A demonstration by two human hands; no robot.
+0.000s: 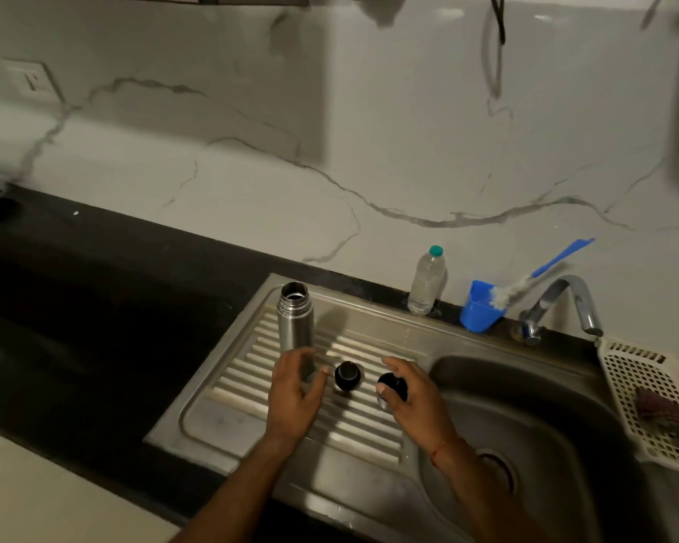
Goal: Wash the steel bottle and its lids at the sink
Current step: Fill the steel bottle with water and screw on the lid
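The steel bottle (295, 317) stands upright and uncapped on the ribbed steel drainboard (251, 366) left of the sink. My left hand (295, 389) is at the bottle's base, its fingers relaxed and loosely around the lower part. A small black lid (347, 374) rests on the drainboard between my hands. My right hand (412, 393) holds a second black lid (393, 386) between thumb and fingers, just above the drainboard near the edge of the sink basin (534, 389).
A tap (565, 303) rises behind the basin. A clear plastic bottle (427, 282) and a blue cup (479, 307) with a bottle brush (541, 274) stand against the marble wall. A white basket (651, 397) sits right. Dark counter (95, 288) lies left.
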